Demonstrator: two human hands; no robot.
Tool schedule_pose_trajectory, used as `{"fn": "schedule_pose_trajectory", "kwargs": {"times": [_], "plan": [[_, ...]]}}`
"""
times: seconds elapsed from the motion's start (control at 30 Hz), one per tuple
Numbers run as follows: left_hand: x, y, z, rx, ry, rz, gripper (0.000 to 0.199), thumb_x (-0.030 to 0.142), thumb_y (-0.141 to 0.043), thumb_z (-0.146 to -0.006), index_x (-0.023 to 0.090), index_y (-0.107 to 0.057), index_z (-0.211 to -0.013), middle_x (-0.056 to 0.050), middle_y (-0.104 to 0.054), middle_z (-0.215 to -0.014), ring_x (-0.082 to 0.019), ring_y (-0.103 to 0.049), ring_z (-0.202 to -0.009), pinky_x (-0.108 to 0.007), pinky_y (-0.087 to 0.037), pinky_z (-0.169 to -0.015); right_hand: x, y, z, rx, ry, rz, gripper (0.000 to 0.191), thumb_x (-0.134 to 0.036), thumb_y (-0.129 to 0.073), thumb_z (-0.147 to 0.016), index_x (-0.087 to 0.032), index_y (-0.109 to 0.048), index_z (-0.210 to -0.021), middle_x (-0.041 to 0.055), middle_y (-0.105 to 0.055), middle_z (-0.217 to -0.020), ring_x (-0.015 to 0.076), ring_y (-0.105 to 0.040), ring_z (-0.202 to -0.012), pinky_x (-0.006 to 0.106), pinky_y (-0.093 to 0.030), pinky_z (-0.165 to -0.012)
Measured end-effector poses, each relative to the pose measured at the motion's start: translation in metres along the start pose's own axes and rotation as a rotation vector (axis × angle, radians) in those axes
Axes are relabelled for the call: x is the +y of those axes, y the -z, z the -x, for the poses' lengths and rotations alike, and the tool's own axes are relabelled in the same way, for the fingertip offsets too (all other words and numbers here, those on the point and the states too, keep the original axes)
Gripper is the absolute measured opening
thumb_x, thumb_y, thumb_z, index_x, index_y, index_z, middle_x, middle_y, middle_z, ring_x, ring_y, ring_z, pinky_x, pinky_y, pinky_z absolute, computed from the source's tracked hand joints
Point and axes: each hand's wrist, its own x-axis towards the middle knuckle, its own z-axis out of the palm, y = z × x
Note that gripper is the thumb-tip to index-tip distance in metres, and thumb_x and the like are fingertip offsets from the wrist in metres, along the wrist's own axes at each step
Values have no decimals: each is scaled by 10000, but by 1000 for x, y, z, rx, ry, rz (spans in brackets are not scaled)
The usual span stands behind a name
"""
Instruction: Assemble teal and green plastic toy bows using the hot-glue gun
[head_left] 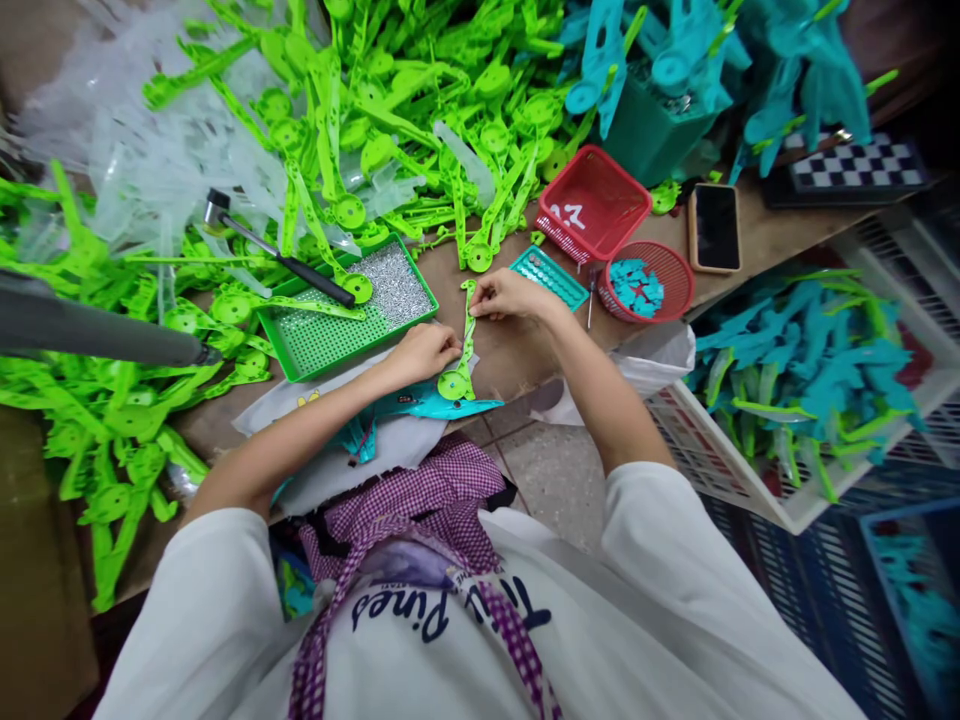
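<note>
A long lime-green plastic part (467, 335), with a round disc at its near end, lies between my hands at the table edge. My right hand (511, 298) is closed in a pinch at its upper end. On the other side my left hand (421, 355) has its fingers pressed together beside the middle of the part; whatever they hold is hidden. Under the disc end rests a flat turquoise plastic piece (427, 403). Left of the green part stands a green perforated tray (311, 340) with many small silvery metal pieces (390, 285) in it.
A hammer (300, 270) lies across the tray. Lime-green parts (420, 100) are heaped behind. To the right are a small teal tray (551, 277), a screwdriver (591, 300), red baskets (600, 205), a phone (715, 228) and a white crate (795, 515) of turquoise parts.
</note>
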Motion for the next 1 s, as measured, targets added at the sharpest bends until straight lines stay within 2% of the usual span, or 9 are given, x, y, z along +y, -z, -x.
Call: {"fn": "schedule_pose_trajectory", "kwargs": {"times": [0.13, 0.2, 0.4, 0.5, 0.6, 0.77, 1.0], "plan": [[4, -8, 2, 92, 144, 189, 169, 262, -646, -877, 141, -762, -899, -47, -744, -787, -158, -625, -676, -264, -425, -657, -1, 0, 1, 2, -3, 5, 127, -158, -809, -741, -134, -686, -762, -52, -613, -550, 52, -554, -463, 151, -461, -469], [7, -14, 3, 139, 174, 245, 174, 269, -639, -881, 139, -753, -893, -46, -749, -802, -151, -616, -668, -260, -422, -650, -1, 0, 1, 7, -5, 8, 124, -164, -808, -743, -132, -691, -766, -46, -618, -552, 54, -552, -463, 160, -465, -478], [13, -22, 7, 210, 155, 130, 168, 280, -625, -892, 155, -704, -812, -45, -732, -770, -158, -613, -665, -269, -432, -677, 0, -2, 2, 33, 35, -1, 122, -143, -803, -736, -127, -682, -744, -47, -605, -546, 52, -533, -461, 160, -441, -460], [15, -21, 8, 191, 161, 95, 203, 290, -611, -905, 157, -696, -777, -46, -725, -759, -163, -622, -678, -270, -438, -690, 0, -3, 3, 41, 49, 1, 103, -114, -780, -740, -130, -678, -735, -50, -602, -539, 53, -529, -452, 158, -430, -442], [19, -18, 7, 148, 225, 82, 188, 284, -620, -882, 162, -704, -766, -40, -721, -739, -173, -627, -678, -276, -439, -689, 0, -3, 3, 44, 48, -3, 102, -94, -765, -740, -136, -674, -725, -53, -598, -533, 54, -529, -446, 158, -428, -435], [23, -16, 2, 93, 307, 52, 169, 271, -606, -856, 168, -722, -789, -57, -747, -795, -200, -658, -748, -289, -456, -715, 1, -2, 1, 34, 57, -15, 137, -159, -809, -714, -147, -672, -716, -49, -609, -539, 61, -534, -456, 169, -433, -440], [25, -23, 0, 116, 379, 3, 211, 309, -562, -881, 188, -733, -855, -86, -770, -925, -242, -693, -912, -307, -481, -758, 3, -3, 0, 34, 58, 28, 105, -122, -767, -728, -147, -666, -735, -51, -593, -539, 67, -527, -458, 182, -413, -454]]}}
